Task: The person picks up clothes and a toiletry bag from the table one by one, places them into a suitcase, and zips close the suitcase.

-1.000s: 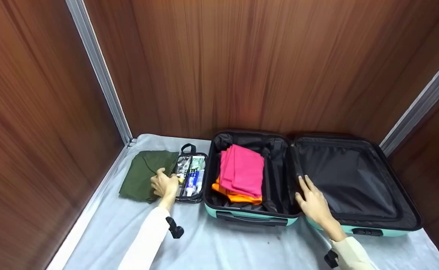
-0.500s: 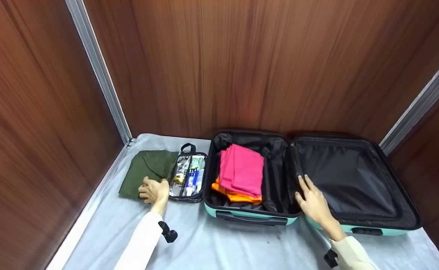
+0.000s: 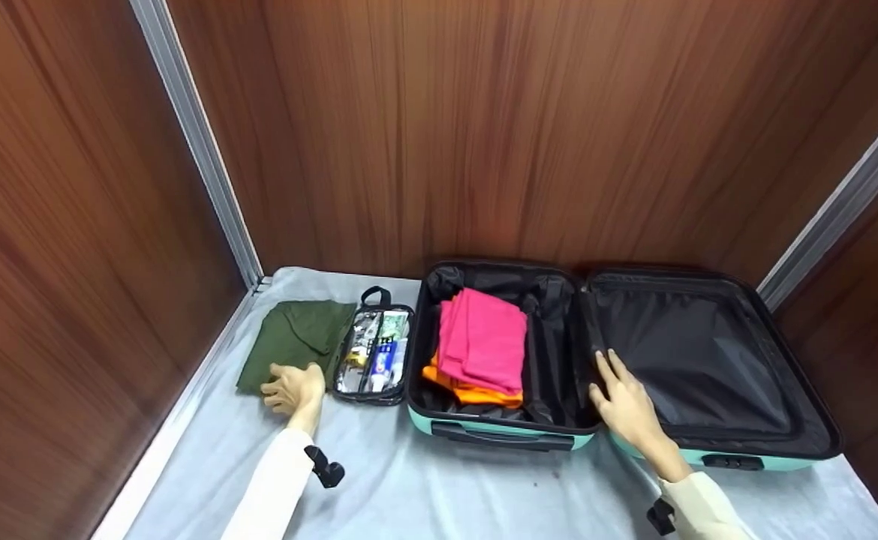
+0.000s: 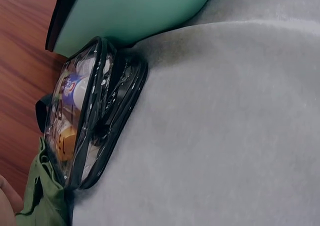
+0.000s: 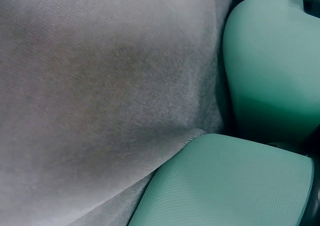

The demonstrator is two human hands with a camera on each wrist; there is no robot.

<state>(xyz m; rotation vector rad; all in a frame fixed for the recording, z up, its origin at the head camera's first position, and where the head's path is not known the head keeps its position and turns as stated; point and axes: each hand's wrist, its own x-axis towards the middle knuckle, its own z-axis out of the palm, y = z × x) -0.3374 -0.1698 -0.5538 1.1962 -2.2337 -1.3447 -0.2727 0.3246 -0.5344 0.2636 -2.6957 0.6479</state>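
My left hand (image 3: 294, 391) lies over the front edge of a folded dark green garment (image 3: 289, 330), fingers spread and slightly bent. In the left wrist view a fingertip (image 4: 7, 201) shows beside the green cloth. Right of the garment, touching it, lies a clear toiletry bag (image 3: 362, 379) with black trim, holding tubes and small bottles. My right hand (image 3: 628, 409) rests with extended fingers on the hinge side of an open mint-green suitcase (image 3: 585, 439), between its two halves. Folded pink cloth (image 3: 484, 341) lies on orange cloth (image 3: 465, 394) inside the left half.
The suitcase's right half (image 3: 694, 360) has a black lining. A light grey-blue sheet (image 3: 469, 495) covers the surface beneath everything. Wood-grain panels (image 3: 439, 135) rise behind and at both sides, with metal posts (image 3: 206, 150) at the corners.
My left hand has moved left and toward me, from beside the toiletry bag to the green garment's front edge. My right hand has stayed on the suitcase.
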